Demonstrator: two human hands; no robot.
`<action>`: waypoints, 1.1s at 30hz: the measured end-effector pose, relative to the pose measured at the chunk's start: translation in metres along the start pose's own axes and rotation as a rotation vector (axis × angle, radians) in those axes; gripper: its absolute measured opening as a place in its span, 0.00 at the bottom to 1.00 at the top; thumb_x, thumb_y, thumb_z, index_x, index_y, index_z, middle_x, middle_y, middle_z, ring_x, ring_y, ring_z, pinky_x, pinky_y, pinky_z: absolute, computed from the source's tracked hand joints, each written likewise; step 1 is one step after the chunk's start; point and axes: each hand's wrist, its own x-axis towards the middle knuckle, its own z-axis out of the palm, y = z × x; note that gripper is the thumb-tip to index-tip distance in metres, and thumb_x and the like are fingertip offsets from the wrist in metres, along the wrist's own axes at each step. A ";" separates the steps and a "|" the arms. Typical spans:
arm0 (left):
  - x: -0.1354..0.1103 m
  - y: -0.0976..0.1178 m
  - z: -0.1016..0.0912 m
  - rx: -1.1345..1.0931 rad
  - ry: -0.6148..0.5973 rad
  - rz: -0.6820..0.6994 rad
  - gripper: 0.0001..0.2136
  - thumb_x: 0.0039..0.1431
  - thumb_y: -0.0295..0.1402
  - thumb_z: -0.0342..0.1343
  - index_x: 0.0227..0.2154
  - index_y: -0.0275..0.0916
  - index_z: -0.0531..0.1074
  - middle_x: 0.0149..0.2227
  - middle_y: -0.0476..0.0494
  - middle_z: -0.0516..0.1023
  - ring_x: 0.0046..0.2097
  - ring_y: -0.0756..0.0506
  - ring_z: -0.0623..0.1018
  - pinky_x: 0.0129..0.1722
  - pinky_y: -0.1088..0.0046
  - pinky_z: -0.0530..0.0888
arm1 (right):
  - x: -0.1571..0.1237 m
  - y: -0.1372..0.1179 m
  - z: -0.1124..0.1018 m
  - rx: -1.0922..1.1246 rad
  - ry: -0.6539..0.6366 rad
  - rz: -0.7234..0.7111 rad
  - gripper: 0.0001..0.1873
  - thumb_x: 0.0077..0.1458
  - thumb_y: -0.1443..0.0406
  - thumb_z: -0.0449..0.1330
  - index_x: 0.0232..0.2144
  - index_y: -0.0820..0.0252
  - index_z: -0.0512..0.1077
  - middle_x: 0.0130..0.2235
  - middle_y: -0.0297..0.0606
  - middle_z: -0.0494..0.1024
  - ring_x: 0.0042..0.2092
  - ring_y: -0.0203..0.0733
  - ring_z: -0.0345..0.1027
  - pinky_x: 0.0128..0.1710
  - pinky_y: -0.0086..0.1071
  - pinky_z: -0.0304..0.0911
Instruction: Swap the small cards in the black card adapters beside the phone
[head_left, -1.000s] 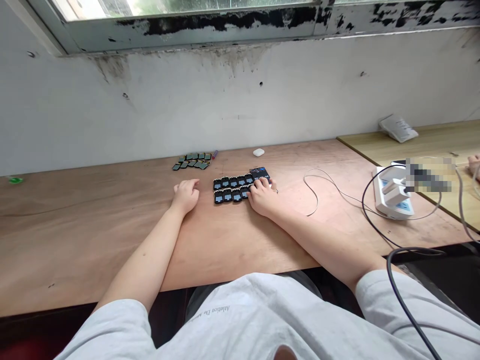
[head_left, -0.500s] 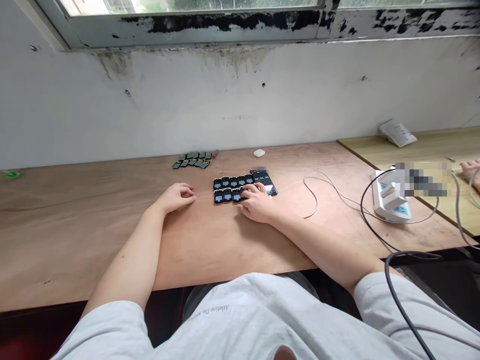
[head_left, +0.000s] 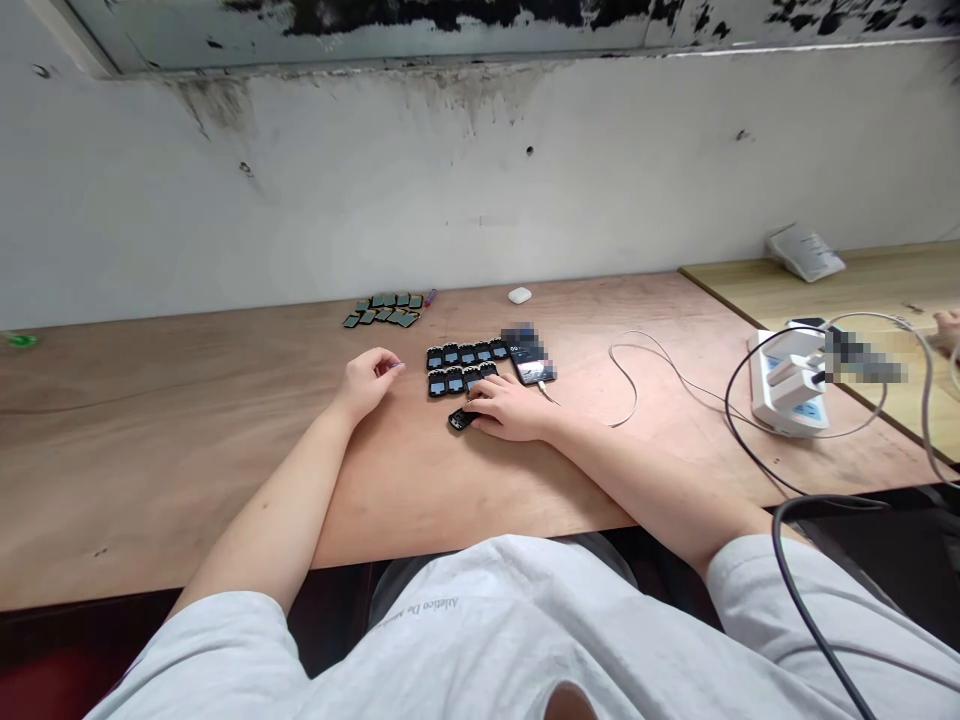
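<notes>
Two rows of small black modules with pale blue screens (head_left: 457, 368) lie on the wooden table (head_left: 187, 400). My right hand (head_left: 510, 408) rests palm down beside them, its fingertips pinching one black module (head_left: 461, 419) that sits apart, nearer to me than the rows. My left hand (head_left: 369, 378) rests on the table just left of the rows with its fingers loosely curled and nothing visible in them. A phone (head_left: 529, 358) with a lit screen lies right of the rows.
A pile of small greenish parts (head_left: 386, 313) and a white earbud case (head_left: 519, 295) lie near the wall. A white power strip (head_left: 787, 392) with cables (head_left: 652, 380) sits at the right. Another person's hand (head_left: 949, 325) shows at the far right edge.
My right hand has drawn back toward me from the rows' right end, dragging one black module out. My left hand shifted slightly and curled.
</notes>
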 end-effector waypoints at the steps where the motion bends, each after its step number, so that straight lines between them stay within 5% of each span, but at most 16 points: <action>1: -0.001 0.007 0.004 -0.021 -0.012 0.016 0.12 0.62 0.44 0.58 0.35 0.40 0.76 0.32 0.46 0.78 0.32 0.47 0.73 0.36 0.68 0.73 | 0.000 0.001 0.001 -0.005 0.006 0.005 0.15 0.69 0.59 0.57 0.53 0.55 0.77 0.53 0.45 0.75 0.52 0.49 0.65 0.56 0.43 0.57; 8: -0.017 0.056 0.029 -0.115 -0.288 0.290 0.13 0.70 0.41 0.51 0.43 0.41 0.78 0.42 0.41 0.81 0.41 0.44 0.79 0.44 0.66 0.76 | 0.001 0.003 0.005 -0.013 0.020 0.008 0.13 0.68 0.60 0.57 0.47 0.57 0.79 0.50 0.45 0.74 0.52 0.49 0.64 0.54 0.42 0.60; 15: -0.028 0.077 0.035 -0.151 -0.422 0.347 0.13 0.69 0.39 0.52 0.38 0.41 0.80 0.38 0.42 0.78 0.38 0.46 0.77 0.39 0.69 0.76 | 0.001 0.005 0.006 0.000 0.025 -0.029 0.12 0.68 0.60 0.57 0.44 0.60 0.78 0.51 0.46 0.74 0.51 0.49 0.66 0.54 0.41 0.62; 23: -0.031 0.085 0.040 -0.061 -0.399 0.440 0.11 0.68 0.37 0.54 0.44 0.43 0.80 0.37 0.42 0.80 0.41 0.43 0.77 0.44 0.65 0.75 | 0.001 0.006 0.006 0.018 0.031 -0.039 0.12 0.67 0.61 0.57 0.45 0.60 0.79 0.49 0.46 0.76 0.47 0.47 0.69 0.51 0.40 0.63; 28: -0.031 0.088 0.041 -0.036 -0.344 0.417 0.09 0.67 0.37 0.56 0.35 0.42 0.78 0.34 0.45 0.81 0.37 0.44 0.77 0.42 0.65 0.75 | 0.002 0.005 0.006 0.021 0.015 -0.039 0.12 0.67 0.62 0.57 0.44 0.61 0.79 0.48 0.46 0.76 0.45 0.46 0.70 0.47 0.38 0.64; 33: -0.031 0.091 0.042 0.007 -0.435 0.487 0.10 0.66 0.36 0.55 0.32 0.41 0.78 0.34 0.43 0.81 0.39 0.43 0.77 0.43 0.63 0.75 | 0.002 0.006 0.006 0.031 0.012 -0.034 0.13 0.67 0.61 0.57 0.45 0.61 0.79 0.47 0.46 0.76 0.45 0.46 0.70 0.47 0.37 0.64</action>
